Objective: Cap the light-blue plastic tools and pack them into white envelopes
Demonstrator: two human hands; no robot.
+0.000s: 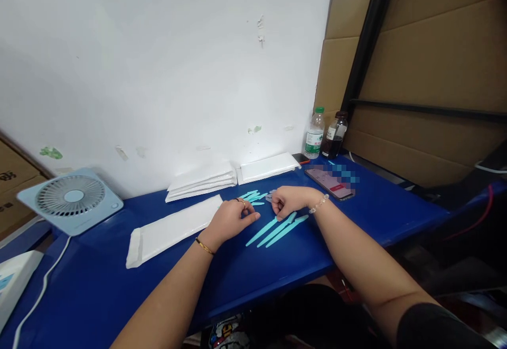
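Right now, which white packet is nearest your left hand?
The single front packet, right end beside my left hand; other packets lie back by the wall.

The table (99,285) is plain blue. On it: a pale blue fan (74,196), white packets (174,228), turquoise sticks (276,232), a green-capped clear bottle (314,140), a dark brown bottle (335,139). Behind it: a white wall (178,74) with green patches (51,152).

Tabletop (103,280): smooth, glossy blue surface. Sticks (271,231): matt turquoise plastic. Fan (74,196): smooth pale-blue plastic. Large panel (439,58): matt brown cardboard. Bottle (315,137): clear, shiny plastic. Wall (158,64): painted, chipped in spots.
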